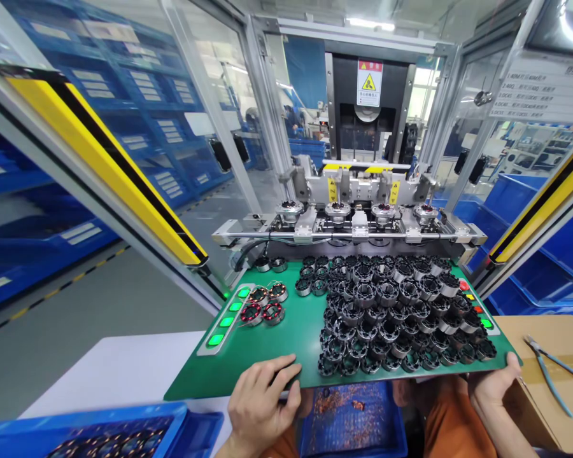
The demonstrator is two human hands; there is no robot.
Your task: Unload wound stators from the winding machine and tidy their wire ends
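working remotely, i rest my left hand (262, 402) at six o'clock, its hold unclear; my right hand (494, 387) grasps the green worktop (277, 346) at four, probably bracing beside packed stator cores (364, 303).

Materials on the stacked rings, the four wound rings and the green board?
Stacked rings: likely steel bodies, silvery sheen on the outer walls; toothed ends matte black, probably plastic.
Wound rings: similar metallic bodies; wire likely enamelled copper, given its shiny orange-brown strands.
Green board: smooth, low-gloss, evenly coloured top, maybe rubber or vinyl; core can't be told.
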